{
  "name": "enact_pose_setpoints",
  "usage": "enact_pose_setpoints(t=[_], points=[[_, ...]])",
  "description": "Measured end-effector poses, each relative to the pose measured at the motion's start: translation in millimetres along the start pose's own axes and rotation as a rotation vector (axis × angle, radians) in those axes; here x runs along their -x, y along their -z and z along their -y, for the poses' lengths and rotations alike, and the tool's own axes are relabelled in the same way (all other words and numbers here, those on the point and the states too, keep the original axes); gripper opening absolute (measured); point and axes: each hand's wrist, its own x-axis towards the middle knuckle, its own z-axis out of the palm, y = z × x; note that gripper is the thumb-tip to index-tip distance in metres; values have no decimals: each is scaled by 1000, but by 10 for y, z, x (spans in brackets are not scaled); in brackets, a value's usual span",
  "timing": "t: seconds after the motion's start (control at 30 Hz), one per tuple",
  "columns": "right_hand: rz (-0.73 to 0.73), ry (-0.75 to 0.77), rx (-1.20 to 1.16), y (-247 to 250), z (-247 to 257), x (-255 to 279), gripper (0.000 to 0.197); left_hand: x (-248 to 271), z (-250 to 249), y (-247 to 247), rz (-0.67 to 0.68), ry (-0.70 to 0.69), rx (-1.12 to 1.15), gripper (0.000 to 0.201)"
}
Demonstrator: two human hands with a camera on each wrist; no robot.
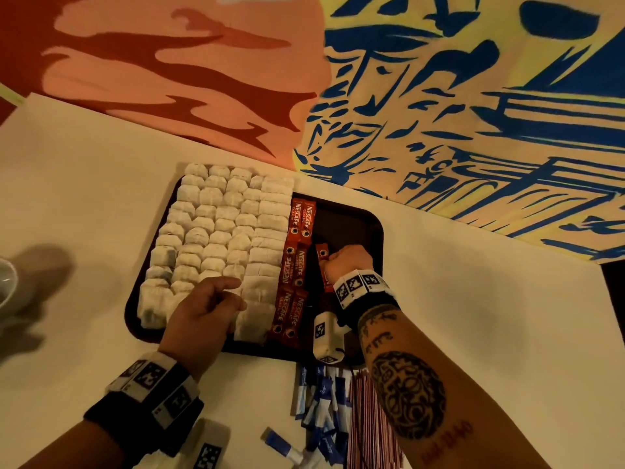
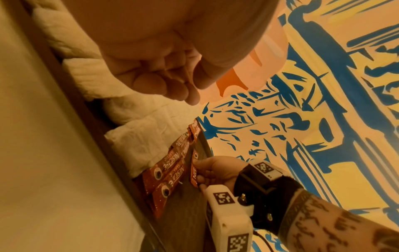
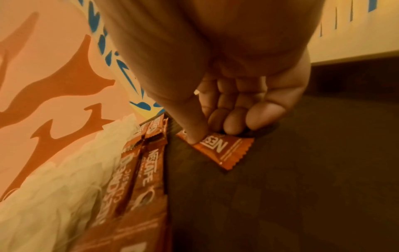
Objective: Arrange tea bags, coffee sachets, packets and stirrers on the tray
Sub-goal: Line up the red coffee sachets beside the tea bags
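A dark tray [image 1: 368, 231] lies on the white table. White tea bags [image 1: 216, 238] fill its left half in rows. Red coffee sachets [image 1: 297, 265] lie in a column beside them. My right hand [image 1: 345, 262] pinches one more coffee sachet [image 3: 224, 150] between thumb and fingers, low over the bare tray floor just right of that column. My left hand [image 1: 209, 309] hovers over the near tea bags with its fingers [image 2: 164, 81] loosely curled, holding nothing.
Blue and white packets [image 1: 321, 407] lie in a loose heap on the table near the tray's front edge, with a bundle of striped stirrers [image 1: 368, 418] beside them. A white cup [image 1: 5, 286] sits at the far left. A painted wall [image 1: 439, 96] rises behind the table.
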Motion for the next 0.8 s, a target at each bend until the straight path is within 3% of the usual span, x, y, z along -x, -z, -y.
enact_pose_setpoints(t=[0.2, 0.4, 0.5, 0.6, 0.8], points=[[-26, -15, 7, -46, -2, 41, 24, -73, -40, -7, 7, -89, -104, 16], [-22, -19, 82, -68, -66, 113, 22, -358, -124, 525, -324, -203, -458, 19], [-16, -34, 94, -94, -52, 129, 23, -468, -90, 759, -431, -24, -684, 30], [14, -22, 153, -83, 16, 184, 25, -548, 13, 923, -401, 152, -744, 39], [48, -6, 230, -29, 44, 214, 24, -553, 264, 992, -290, 147, -693, 41]])
